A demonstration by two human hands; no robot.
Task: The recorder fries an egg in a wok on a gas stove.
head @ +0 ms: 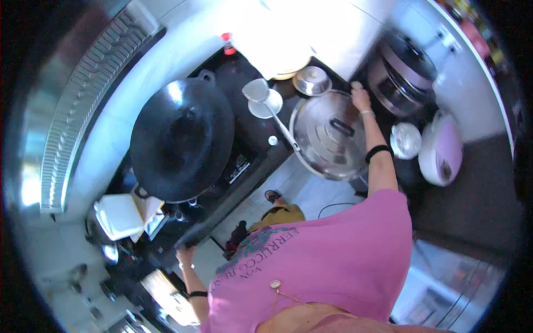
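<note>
My left hand is closed at the lower end of a dark, blurred, elongated object by the counter's front edge; its kind is unclear. My right hand reaches to the far rim of a large round metal lid with a black handle. Whether it grips anything there is not clear. A ladle lies with its bowl over a small white dish, its handle end near the lid. Beyond the lid sits a small metal bowl. To the left, a big dark wok covers much of the stove.
A rice cooker stands at the right back, near a clear container and a white-and-purple appliance. White containers are left of the wok's near side. A red-capped bottle stands behind. A cable lies below.
</note>
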